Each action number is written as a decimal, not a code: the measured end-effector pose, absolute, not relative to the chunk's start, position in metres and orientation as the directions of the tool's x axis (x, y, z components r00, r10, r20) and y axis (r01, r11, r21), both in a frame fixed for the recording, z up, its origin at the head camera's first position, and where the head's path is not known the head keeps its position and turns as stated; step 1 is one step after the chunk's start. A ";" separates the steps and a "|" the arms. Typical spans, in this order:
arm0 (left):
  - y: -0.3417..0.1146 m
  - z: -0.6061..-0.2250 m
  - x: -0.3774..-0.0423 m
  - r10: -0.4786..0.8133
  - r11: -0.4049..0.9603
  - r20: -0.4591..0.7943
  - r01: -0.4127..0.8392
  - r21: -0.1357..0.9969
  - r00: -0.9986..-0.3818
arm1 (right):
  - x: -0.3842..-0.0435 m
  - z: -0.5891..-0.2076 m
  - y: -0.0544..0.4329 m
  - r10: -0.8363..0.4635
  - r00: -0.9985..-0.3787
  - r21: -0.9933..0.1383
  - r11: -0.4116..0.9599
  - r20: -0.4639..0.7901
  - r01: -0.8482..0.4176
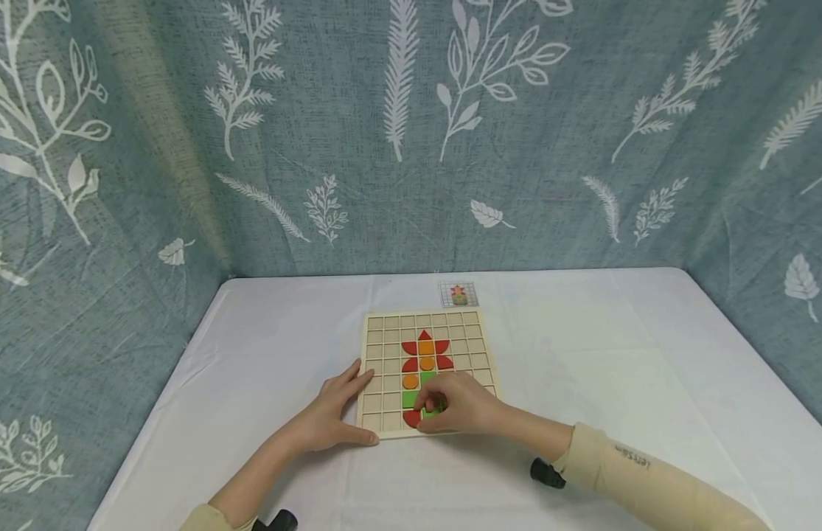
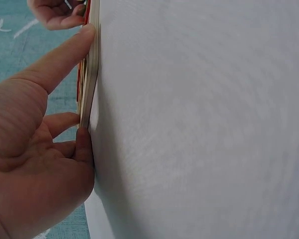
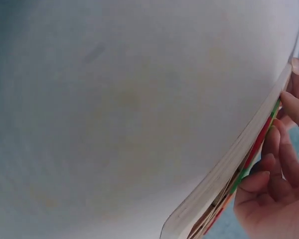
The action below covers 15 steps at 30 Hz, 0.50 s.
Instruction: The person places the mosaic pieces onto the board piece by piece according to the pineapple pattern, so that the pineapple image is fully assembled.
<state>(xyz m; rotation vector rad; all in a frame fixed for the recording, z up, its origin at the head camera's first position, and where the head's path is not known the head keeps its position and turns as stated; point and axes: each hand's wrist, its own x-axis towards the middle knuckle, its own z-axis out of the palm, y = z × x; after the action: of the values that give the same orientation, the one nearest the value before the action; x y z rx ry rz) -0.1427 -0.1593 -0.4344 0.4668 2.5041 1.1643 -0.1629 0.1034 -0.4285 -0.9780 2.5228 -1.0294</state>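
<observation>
A square wooden grid board (image 1: 382,402) lies flat on the table, with coloured pieces in several of its cells. Red pieces (image 1: 444,362), an orange square (image 1: 426,347), orange discs (image 1: 410,381) and green squares (image 1: 410,399) form a pattern along its middle columns. My left hand (image 1: 327,417) rests at the board's front left corner, thumb at the front edge and extended fingers along the left side. Over the near rows, my right hand (image 1: 460,404) pinches a green piece (image 1: 429,414) between thumb and fingers. The fingers partly cover that piece and the cells around it.
A small picture card (image 1: 458,294) with a similar pattern lies just behind the board. White cloth covers the table (image 1: 583,354). A blue-green curtain (image 1: 384,206) with white leaf prints hangs at the back and sides.
</observation>
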 end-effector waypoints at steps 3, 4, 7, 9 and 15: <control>-0.160 -0.434 -0.142 0.428 0.609 -0.163 0.151 0.779 -0.889 | -0.162 -0.430 0.102 -0.673 -0.739 -0.662 0.533 0.046 -0.527; -0.160 -0.434 -0.142 0.428 0.609 -0.163 0.151 0.778 -0.889 | -0.162 -0.429 0.102 -0.674 -0.737 -0.652 0.537 0.051 -0.536; -0.161 -0.433 -0.142 0.429 0.608 -0.161 0.153 0.779 -0.889 | -0.161 -0.429 0.100 -0.674 -0.737 -0.624 0.553 0.055 -0.552; -0.161 -0.433 -0.142 0.431 0.607 -0.158 0.156 0.779 -0.888 | -0.160 -0.429 0.099 -0.667 -0.743 -0.626 0.559 0.050 -0.544; -0.160 -0.434 -0.141 0.433 0.607 -0.159 0.157 0.779 -0.887 | -0.159 -0.429 0.102 -0.639 -0.768 -0.665 0.558 0.037 -0.496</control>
<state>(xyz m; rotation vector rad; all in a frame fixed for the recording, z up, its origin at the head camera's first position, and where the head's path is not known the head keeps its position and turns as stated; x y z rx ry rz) -0.1415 -0.1598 -0.4336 0.4767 2.5034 1.1674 -0.1592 0.1023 -0.4286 -0.9546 2.5831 -1.0039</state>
